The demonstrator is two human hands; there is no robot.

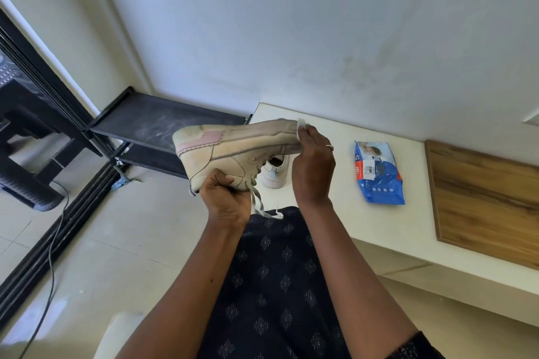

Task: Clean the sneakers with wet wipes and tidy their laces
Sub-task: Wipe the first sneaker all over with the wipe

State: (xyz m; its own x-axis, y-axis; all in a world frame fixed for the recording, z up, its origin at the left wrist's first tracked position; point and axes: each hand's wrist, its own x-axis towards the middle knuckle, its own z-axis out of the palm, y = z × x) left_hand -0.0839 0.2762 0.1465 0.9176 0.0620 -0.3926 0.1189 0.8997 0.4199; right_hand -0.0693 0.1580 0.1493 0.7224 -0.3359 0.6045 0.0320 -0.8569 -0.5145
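I see the left hand (226,195) gripping the worn beige-and-pink leather sneaker (233,143) by its collar, sole up. The right hand (313,166) pinches a white wet wipe (302,127) against its toe end. Beyond, a blue plastic wipes pack (379,175) lies on the white ledge (335,213).

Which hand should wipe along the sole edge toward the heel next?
Right. The right hand pinches the wipe at the toe end of the sneaker. The left hand grips it from below near the laces, holding it up.
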